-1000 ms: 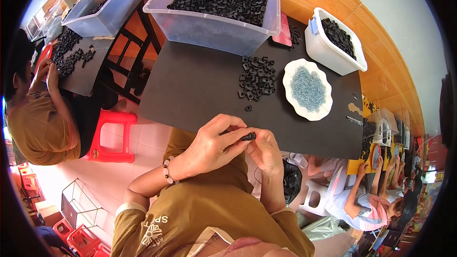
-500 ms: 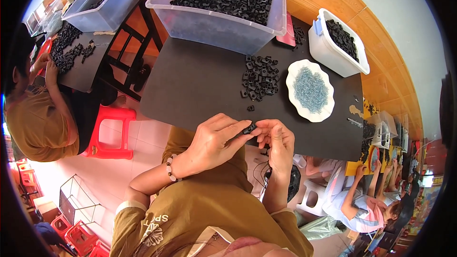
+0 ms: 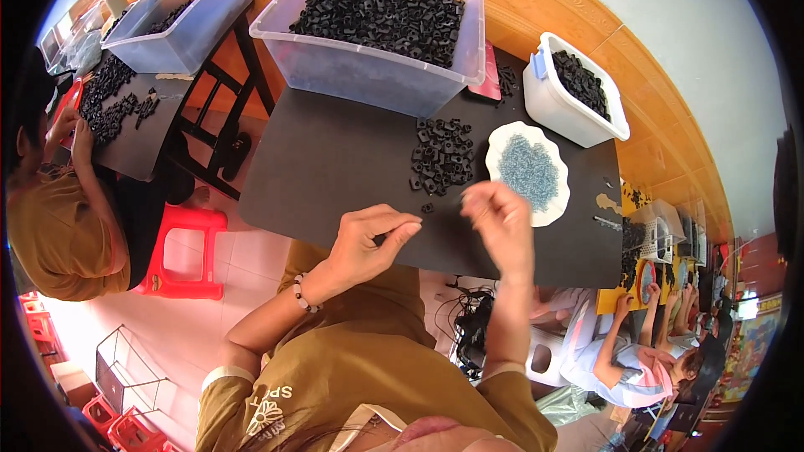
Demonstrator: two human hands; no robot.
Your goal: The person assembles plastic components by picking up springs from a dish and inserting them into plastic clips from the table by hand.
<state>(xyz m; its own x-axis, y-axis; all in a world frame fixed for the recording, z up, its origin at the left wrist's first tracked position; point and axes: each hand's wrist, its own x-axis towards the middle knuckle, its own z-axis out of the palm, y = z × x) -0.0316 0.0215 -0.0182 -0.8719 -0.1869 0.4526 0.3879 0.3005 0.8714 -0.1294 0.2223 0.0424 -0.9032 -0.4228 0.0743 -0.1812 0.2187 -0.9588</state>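
Note:
My left hand is over the front edge of the dark table, its thumb and fingers pinched together. A dark bit between them looks like a small black plastic part, mostly hidden by the fingers. Just in front of the plate's lower left rim is my right hand, smeared by motion, fingers partly curled. The white scalloped plate carries a heap of tiny blue-grey pieces. Left of it lies a loose pile of black plastic parts, with a single black part nearer to me.
A large clear bin full of black parts stands at the back, beside a pink object. A white tub of black parts is back right. A co-worker sits left near a red stool; other people work at right.
My hands have come apart. The right one has moved up and slightly right toward the plate, while the left one stays near the table edge. The whole view has shifted slightly.

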